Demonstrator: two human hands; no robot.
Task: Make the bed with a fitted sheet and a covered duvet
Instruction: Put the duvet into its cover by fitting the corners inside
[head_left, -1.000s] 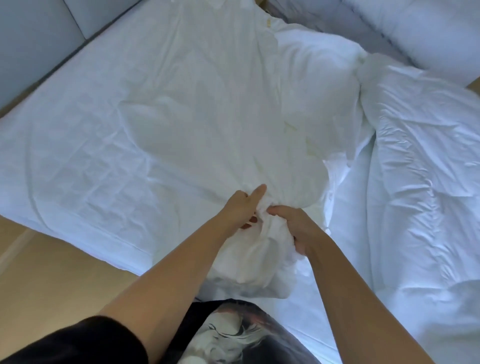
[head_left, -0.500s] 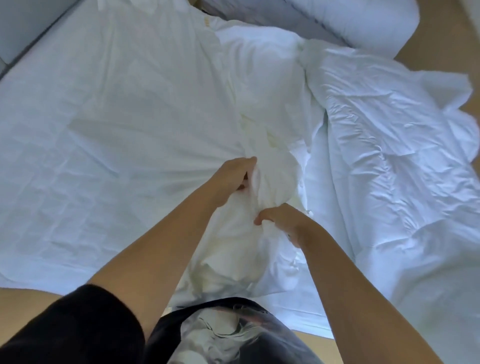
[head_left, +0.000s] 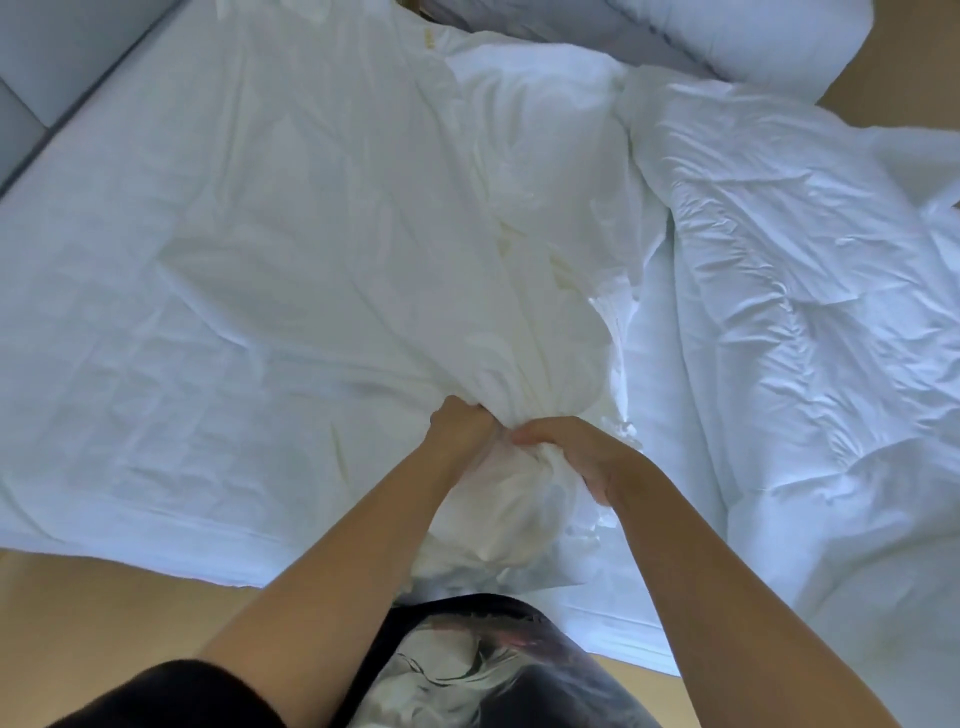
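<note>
A white duvet cover (head_left: 311, 218) lies spread over the left and middle of the bed, with filling bunched inside its near end. My left hand (head_left: 460, 428) and my right hand (head_left: 576, 449) sit side by side at the near edge of the bed. Both grip the gathered neck of the cover, and a bulging bundle of fabric (head_left: 498, 525) hangs below them. A crumpled white duvet (head_left: 810, 291) lies heaped on the right side of the bed. The fitted sheet (head_left: 654, 441) shows as a strip between cover and duvet.
A white pillow (head_left: 779, 36) lies at the far right. A grey padded wall panel (head_left: 47, 57) runs along the bed's far left side. Tan floor (head_left: 104, 613) shows below the bed's near edge and beyond the bed's far right corner.
My left hand drew back from higher up the cover to beside my right hand. Both now clutch the same gathered neck of fabric, with the bundle below them.
</note>
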